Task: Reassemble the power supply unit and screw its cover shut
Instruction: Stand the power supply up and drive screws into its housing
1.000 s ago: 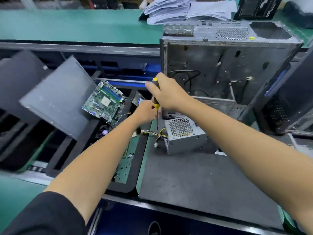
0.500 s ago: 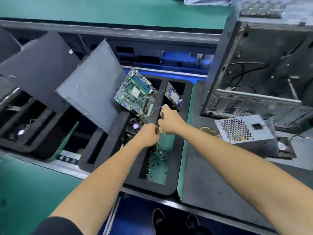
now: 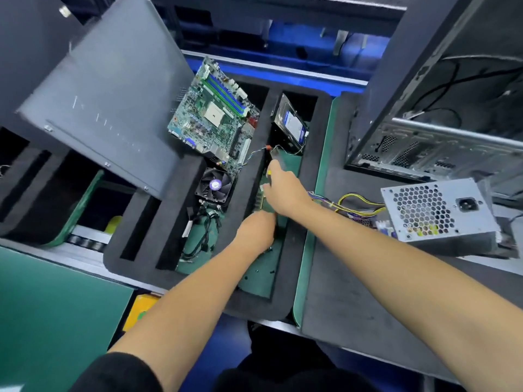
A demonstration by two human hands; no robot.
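Note:
The grey metal power supply unit (image 3: 435,210) lies on the dark mat at the right, its yellow and coloured cables (image 3: 357,201) trailing left. Both hands are away from it, over the right compartment of the black foam tray (image 3: 283,305). My right hand (image 3: 285,190) grips a screwdriver (image 3: 269,173), of which only a yellow bit and dark handle show past the fingers. My left hand (image 3: 257,232) reaches down into the same compartment, just above several small dark screws (image 3: 264,271) on its green floor. Its fingers are hidden behind the back of the hand.
An open computer case (image 3: 424,114) stands at the right rear. The tray also holds a green motherboard (image 3: 215,111), a hard drive (image 3: 291,123) and a cooling fan (image 3: 216,185). A grey side panel (image 3: 107,103) leans at the left.
The view has swung left and down from the power supply to the foam tray. Both hands moved away from the unit and lowered into the screw compartment, the right still carrying the screwdriver.

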